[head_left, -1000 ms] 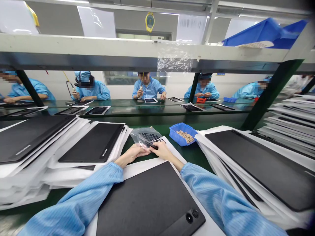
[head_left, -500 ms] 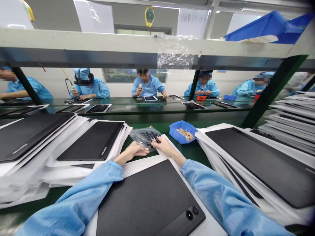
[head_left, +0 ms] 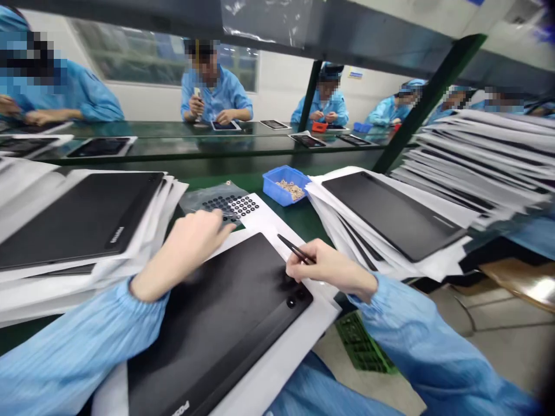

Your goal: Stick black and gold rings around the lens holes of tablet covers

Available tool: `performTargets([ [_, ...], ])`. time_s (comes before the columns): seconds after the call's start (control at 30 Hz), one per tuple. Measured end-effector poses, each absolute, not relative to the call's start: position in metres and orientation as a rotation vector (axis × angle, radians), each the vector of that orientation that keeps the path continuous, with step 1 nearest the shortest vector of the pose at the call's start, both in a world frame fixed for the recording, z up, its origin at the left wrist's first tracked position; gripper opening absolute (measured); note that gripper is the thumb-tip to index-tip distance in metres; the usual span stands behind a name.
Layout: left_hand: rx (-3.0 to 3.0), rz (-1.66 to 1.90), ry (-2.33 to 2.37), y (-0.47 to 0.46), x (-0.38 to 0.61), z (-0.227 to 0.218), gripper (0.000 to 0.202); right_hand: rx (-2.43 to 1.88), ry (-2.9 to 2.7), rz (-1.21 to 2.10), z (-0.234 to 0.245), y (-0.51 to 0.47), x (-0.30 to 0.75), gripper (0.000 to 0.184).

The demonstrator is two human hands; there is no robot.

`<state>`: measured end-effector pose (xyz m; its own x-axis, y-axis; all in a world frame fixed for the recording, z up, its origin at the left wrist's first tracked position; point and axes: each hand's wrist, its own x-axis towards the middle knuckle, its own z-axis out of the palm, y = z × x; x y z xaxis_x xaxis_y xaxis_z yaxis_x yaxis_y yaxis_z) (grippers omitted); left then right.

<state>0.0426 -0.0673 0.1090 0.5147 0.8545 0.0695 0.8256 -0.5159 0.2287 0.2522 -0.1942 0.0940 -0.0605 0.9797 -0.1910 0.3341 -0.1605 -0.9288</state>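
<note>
A black tablet (head_left: 208, 300) lies back side up on white sheets before me, its camera lenses near the right corner. My right hand (head_left: 318, 264), closed in a pinch, holds black tweezers (head_left: 293, 248) above that corner, tips pointing up and left. My left hand (head_left: 186, 245) hovers by the tablet's far left edge, thumb apart from the bent fingers; its fingertips are partly hidden. Just beyond it lies a clear plastic bag (head_left: 197, 199) with a sheet of small black rings (head_left: 245, 206) partly out of it. Whether the left fingers touch the bag, I cannot tell.
Stacked tablets with white sheets stand left (head_left: 87, 219) and right (head_left: 390, 214), with a taller stack (head_left: 481, 156) behind. A blue bin (head_left: 284, 199) holds small tan pieces. A green crate (head_left: 362, 344) sits below. Several co-workers in blue sit across the green bench (head_left: 173, 151).
My right hand has drawn back from the ring sheet to the tablet's camera corner with the tweezers. My left hand has lifted off the bag's edge. The view has turned right and down.
</note>
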Motion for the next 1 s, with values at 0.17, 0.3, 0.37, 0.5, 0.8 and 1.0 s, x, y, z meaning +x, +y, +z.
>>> performTargets([
  [0.17, 2.693, 0.175, 0.566, -0.12, 0.077, 0.079, 0.03, -1.606, -1.257, 1.271, 0.073, -0.23, 0.263, 0.009],
  [0.3, 2.752, 0.186, 0.536, -0.126, 0.081, 0.063, 0.028, -1.61, -1.215, 1.271, 0.066, -0.231, 0.263, 0.006],
  [0.37, 2.783, 0.175, 0.532, -0.124, 0.08, 0.062, 0.027, -1.617, -1.214, 1.273, 0.065, -0.23, 0.263, 0.005],
  [0.5, 2.802, 0.152, 0.52, -0.124, 0.08, 0.063, 0.027, -1.649, -1.221, 1.255, 0.064, -0.23, 0.263, 0.006],
  [0.8, 2.838, 0.129, 0.509, -0.126, 0.08, 0.06, 0.025, -1.735, -1.429, 1.155, 0.063, -0.227, 0.265, 0.007],
  [1.0, 2.838, 0.103, 0.525, -0.125, 0.08, 0.06, 0.025, -1.867, -1.717, 1.057, 0.085, -0.215, 0.263, 0.009],
])
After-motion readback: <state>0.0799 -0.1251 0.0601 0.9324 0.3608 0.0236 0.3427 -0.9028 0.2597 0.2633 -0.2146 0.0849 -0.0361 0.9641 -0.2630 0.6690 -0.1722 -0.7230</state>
